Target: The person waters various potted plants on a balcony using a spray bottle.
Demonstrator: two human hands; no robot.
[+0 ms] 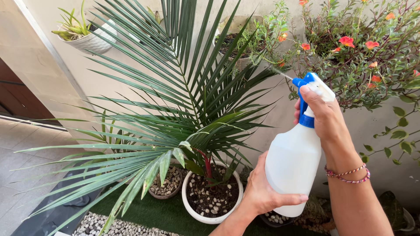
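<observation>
Item: one white plastic spray bottle [292,164] with a blue trigger head [306,85], held upright in mid-air at the right of the scene, in front of a pale wall [280,118], its nozzle turned towards the upper left and a thin jet of water [284,75] leaving it. The right hand [321,111] was closed round the bottle's neck and head, fingers curled over the trigger; a braided red and pink bracelet [348,174] sat on that wrist. The left hand [264,190] cupped the bottle's lower body from the side and beneath, thumb laid across the front near its base, fingers wrapped behind out of sight. Just left of the bottle stood a palm [188,109] with long, narrow dark green fronds fanning out in all directions, rooted in a round white pot [192,209] topped with pebbles. Beside that pot, to its left, stood a smaller pot [168,185] filled with pale stones. Both rested on a strip of green turf [153,214] edged by a bed of white pebbles [113,227]. Above the bottle hung a trailing plant with orange-red flowers [350,41]. At upper left a white ribbed planter [89,41] held a spiky green plant.
</observation>
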